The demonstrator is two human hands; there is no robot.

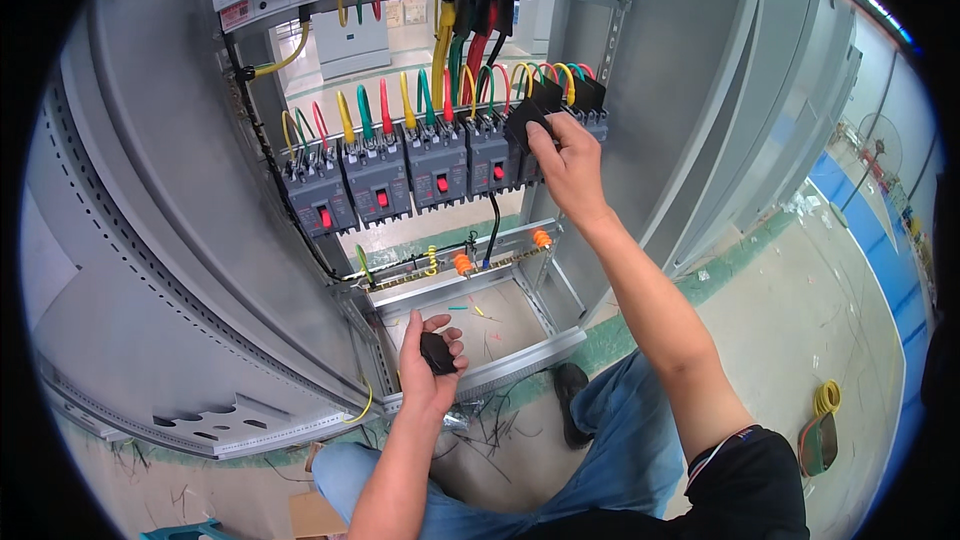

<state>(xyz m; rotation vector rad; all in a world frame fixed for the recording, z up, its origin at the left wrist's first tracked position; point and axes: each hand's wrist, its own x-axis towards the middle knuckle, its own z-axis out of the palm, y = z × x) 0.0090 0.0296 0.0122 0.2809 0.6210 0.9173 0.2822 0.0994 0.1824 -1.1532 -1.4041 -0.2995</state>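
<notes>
My right hand (572,162) pinches a flat black insulating plate (521,125) between thumb and fingers. It holds the plate at the top of the row, where the fourth grey circuit breaker (490,162) meets the one beside it. Part of that neighbouring breaker is hidden behind the hand. Lower down, in front of the cabinet's bottom frame, my left hand (418,380) is curled around a small bundle of black plates (437,352). More black plates (588,93) stand upright among the wires at the row's right end. Each breaker in plain sight has a red toggle (442,183).
Yellow, green and red wires (405,100) rise from the breakers. Below them, orange insulators (541,238) sit on a crossbar. Grey cabinet walls (690,90) flank both sides. Wire scraps (495,430) litter the floor near my shoe (571,400). A yellow wire coil (826,397) lies at right.
</notes>
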